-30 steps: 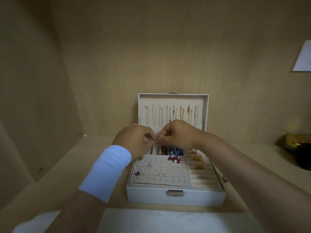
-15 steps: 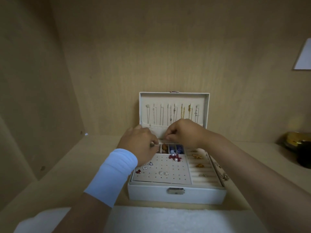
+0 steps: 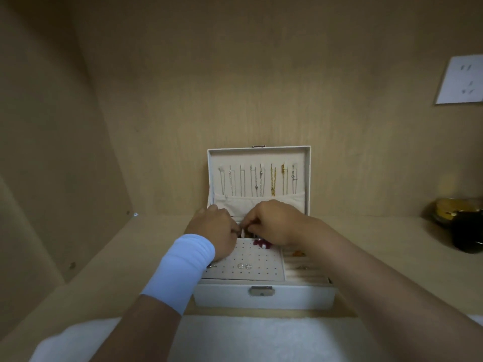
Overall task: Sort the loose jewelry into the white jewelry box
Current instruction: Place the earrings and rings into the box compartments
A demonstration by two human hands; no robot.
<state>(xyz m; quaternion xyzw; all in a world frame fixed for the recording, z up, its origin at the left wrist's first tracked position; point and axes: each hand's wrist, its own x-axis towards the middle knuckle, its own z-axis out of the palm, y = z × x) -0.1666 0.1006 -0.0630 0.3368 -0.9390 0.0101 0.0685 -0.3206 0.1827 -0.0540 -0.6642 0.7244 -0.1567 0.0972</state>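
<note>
My left hand point(image 3: 213, 232) and right hand point(image 3: 275, 223) meet mid-frame over the white jewelry box point(image 3: 292, 299), fingers curled, probably steadying something tiny; I cannot tell the grip.

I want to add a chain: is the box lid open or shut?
Open: the lid stands upright behind the tray, necklaces hanging inside it.
</note>
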